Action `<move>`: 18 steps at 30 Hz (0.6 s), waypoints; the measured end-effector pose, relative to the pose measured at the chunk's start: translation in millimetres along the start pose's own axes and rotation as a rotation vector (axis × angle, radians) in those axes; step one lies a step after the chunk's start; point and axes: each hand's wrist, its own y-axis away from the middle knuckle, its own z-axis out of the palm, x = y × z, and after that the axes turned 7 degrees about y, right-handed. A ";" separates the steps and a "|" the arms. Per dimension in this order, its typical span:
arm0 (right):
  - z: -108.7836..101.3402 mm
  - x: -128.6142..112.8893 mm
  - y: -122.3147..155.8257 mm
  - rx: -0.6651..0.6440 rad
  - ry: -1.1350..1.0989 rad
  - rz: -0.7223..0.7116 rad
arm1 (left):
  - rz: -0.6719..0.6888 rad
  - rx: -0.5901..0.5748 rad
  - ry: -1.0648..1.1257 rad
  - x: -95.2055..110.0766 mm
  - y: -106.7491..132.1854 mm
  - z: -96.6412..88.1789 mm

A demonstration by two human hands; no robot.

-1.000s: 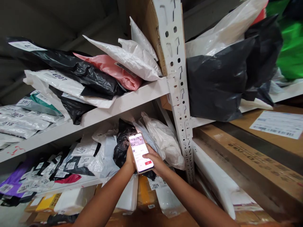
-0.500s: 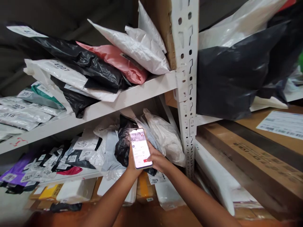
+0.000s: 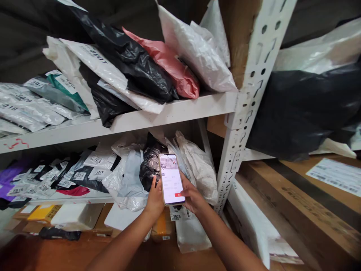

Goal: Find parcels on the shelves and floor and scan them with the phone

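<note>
A smartphone (image 3: 171, 178) with a lit, mostly white screen and a red button near its bottom is upright in front of the shelves. My right hand (image 3: 194, 196) is closed around its right edge, the thumb at the lower screen beside the red button. Beside the phone's lower left edge is my left hand (image 3: 155, 197), its visible fingers pointing up and apart; whether it touches the phone I cannot tell. Directly behind the phone a crumpled black plastic parcel (image 3: 149, 165) lies on the lower shelf, next to a whitish bag (image 3: 199, 165).
Above runs a white metal shelf (image 3: 175, 113) bearing black, white and pink mailing bags (image 3: 180, 71). A perforated white post (image 3: 245, 105) stands to the right. Numbered parcels (image 3: 98, 160) fill the lower shelf at left. Beyond the post lies a large cardboard box (image 3: 310, 195).
My left hand's fingers have come away from the phone's left edge and spread. The phone sits slightly further right in view. The shelf and post look tilted as the camera has turned.
</note>
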 end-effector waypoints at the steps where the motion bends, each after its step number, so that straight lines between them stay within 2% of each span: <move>1: 0.9 -3.2 1.0 0.024 0.005 0.005 | 0.005 0.004 0.071 0.2 -6.4 -1.7; 5: 1.9 -13.8 5.6 0.117 0.129 0.017 | 0.069 -0.003 0.112 7.7 -20.5 -16.2; 8: 1.0 -21.1 11.2 0.219 0.204 0.008 | 0.216 -0.123 0.031 13.4 -12.5 -43.8; 9: 0.3 -24.0 13.5 0.246 0.214 0.001 | 0.228 -0.120 -0.028 14.0 -7.2 -56.2; 10: -0.6 -27.0 15.7 0.267 0.215 -0.009 | 0.177 -0.057 -0.109 13.4 -1.7 -69.6; 11: -1.8 -30.0 17.8 0.279 0.207 -0.020 | 0.047 0.057 -0.207 11.3 3.4 -83.2; 12: -3.1 -32.7 19.5 0.287 0.193 -0.030 | -0.139 0.167 -0.287 7.9 7.7 -96.3; 13: -4.3 -34.9 20.7 0.290 0.177 -0.038 | -0.345 0.222 -0.329 3.3 10.8 -108.3; 14: -5.3 -36.3 21.4 0.293 0.165 -0.043 | -0.528 0.212 -0.323 -2.0 12.8 -118.5; 15: -5.8 -36.8 21.7 0.294 0.165 -0.048 | -0.650 0.149 -0.276 -7.3 13.9 -126.2; 16: -5.8 -36.3 21.5 0.293 0.176 -0.051 | -0.696 0.067 -0.199 -12.0 14.3 -131.1; 17: -4.9 -34.8 20.9 0.289 0.200 -0.054 | -0.683 0.017 -0.106 -15.4 14.3 -132.9; 18: -3.4 -32.5 20.3 0.282 0.234 -0.054 | -0.637 0.016 -0.007 -17.0 14.0 -131.6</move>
